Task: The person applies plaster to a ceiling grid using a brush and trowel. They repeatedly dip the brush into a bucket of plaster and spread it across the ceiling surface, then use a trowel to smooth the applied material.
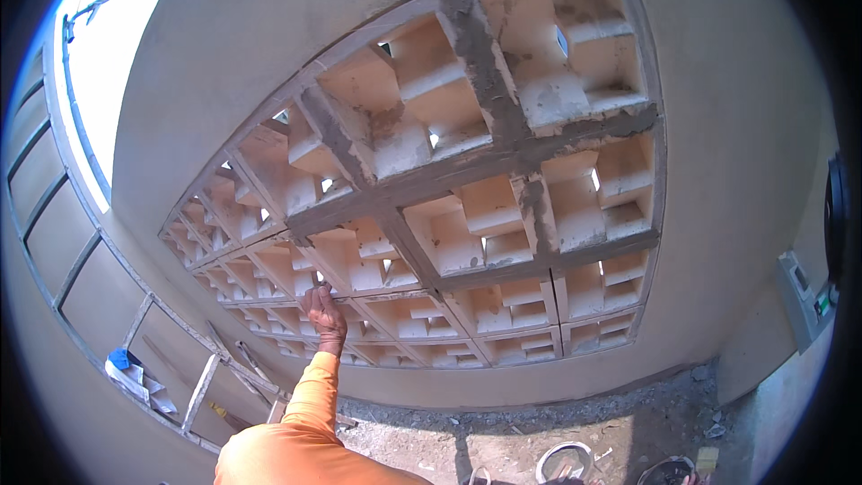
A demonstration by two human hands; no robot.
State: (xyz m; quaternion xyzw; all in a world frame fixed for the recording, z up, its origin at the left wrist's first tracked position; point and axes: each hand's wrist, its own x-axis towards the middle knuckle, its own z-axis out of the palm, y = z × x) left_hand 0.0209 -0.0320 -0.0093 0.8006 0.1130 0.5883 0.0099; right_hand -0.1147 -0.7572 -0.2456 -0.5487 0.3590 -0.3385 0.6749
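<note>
My left hand [325, 316], at the end of an orange sleeve [312, 391], reaches up to a wall panel of pale ventilation blocks [462, 224]. Its fingers are curled closed against a joint between blocks in the lower middle rows. Whatever they grip, if anything, is hidden behind the fingers. Grey mortar [449, 164] covers the wide joints in the upper and right part of the panel, with rough smears on some block edges. Thin dark gaps run between the lower blocks. My right hand is not in view.
At left a metal ladder-like frame [79, 269] leans along the wall, with a blue and white cloth or bag [139, 382] on it. On the rubble-strewn ground [503, 431] stand a round pale-rimmed container [541, 467] and a dark bowl [648, 476].
</note>
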